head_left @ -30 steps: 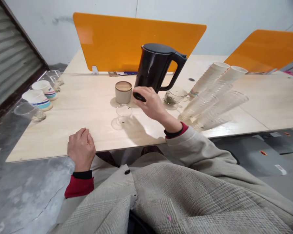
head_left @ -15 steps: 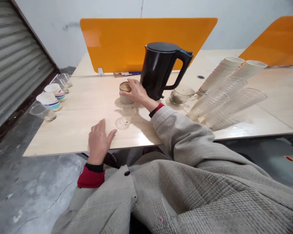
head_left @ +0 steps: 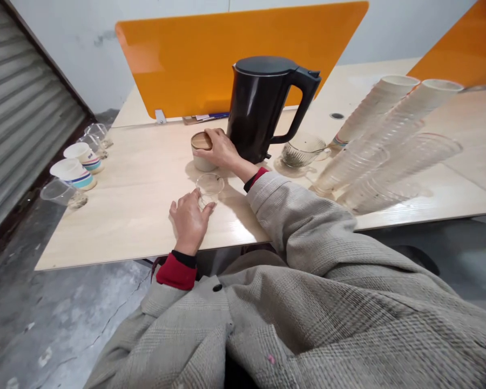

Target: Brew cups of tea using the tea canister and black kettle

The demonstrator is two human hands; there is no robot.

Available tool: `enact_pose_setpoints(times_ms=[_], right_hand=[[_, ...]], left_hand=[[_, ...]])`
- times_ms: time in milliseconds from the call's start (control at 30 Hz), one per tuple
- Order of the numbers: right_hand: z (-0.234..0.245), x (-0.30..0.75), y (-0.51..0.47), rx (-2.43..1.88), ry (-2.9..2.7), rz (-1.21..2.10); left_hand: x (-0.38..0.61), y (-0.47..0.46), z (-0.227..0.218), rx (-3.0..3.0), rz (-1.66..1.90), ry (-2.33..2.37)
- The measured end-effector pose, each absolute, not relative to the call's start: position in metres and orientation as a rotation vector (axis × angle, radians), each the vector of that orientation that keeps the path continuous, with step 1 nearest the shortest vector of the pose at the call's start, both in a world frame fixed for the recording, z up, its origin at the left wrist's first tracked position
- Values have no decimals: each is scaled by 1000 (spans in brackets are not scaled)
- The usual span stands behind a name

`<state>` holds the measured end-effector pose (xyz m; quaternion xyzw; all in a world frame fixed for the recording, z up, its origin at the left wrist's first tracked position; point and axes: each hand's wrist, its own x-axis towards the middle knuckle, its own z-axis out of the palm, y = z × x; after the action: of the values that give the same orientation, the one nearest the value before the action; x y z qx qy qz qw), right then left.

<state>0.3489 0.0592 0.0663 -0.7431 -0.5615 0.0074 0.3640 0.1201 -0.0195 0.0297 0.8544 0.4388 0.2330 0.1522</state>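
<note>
The right hand point(head_left: 221, 150) is curling around one small beige canister with a wooden lid point(head_left: 199, 154), standing mid-desk beside one black electric kettle point(head_left: 263, 105). The left hand point(head_left: 190, 219), fingers loosely bent, is touching one small clear glass cup point(head_left: 209, 186) near the front edge of the pale wooden desk point(head_left: 137, 183). Bare desk is stretching left to two striped paper cups point(head_left: 73, 174) at its edge.

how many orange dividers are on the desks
2: the near divider behind the black kettle, the far divider at top right, cut by the frame; others may be hidden.
</note>
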Motion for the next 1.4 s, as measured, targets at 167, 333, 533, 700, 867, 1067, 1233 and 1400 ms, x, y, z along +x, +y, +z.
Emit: enact_pose_setpoints(times_ms=[167, 333, 533, 700, 867, 1067, 1233, 1400], right_hand=[[68, 349, 61, -1930, -1451, 20], [73, 345, 58, -1946, -1447, 13], [75, 343, 55, -1943, -1424, 9], [93, 343, 51, -1843, -1474, -93], [135, 314, 24, -1707, -1603, -140], [143, 244, -24, -1517, -1851, -22], [116, 205, -71, -1545, -1857, 152], [89, 212, -125, -1585, -1776, 181]], left_hand=[[127, -24, 30, 2486, 682, 1278], [129, -27, 34, 2542, 646, 1290], [124, -23, 22, 2512, 771, 1274], [103, -6, 9, 2327, 1045, 1202], [69, 1, 20, 2108, 1233, 1139], [45, -4, 39, 1969, 1298, 977], [41, -31, 43, 1818, 1182, 842], [49, -67, 34, 1883, 1064, 827]])
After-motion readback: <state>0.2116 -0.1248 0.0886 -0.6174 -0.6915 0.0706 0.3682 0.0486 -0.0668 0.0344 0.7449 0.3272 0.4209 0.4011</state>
